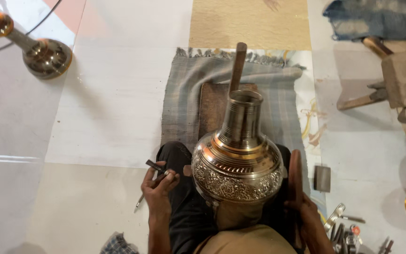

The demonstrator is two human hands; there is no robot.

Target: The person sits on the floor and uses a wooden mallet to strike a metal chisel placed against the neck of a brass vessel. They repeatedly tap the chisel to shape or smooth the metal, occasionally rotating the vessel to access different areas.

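A large engraved metal vase (237, 162) rests on the seated person's lap, its neck tilted away toward a striped grey cloth (189, 89) spread on the floor. The left hand (160, 186) is clenched around a thin metal punch (152, 184), just beside the vase's patterned belly. The right hand (301, 197) grips a dark wooden mallet (295, 171), close against the vase's other side. A second vase (34, 49) lies well apart.

Silver-copper floral-engraved vase (237, 164), grey striped rug (184, 94)
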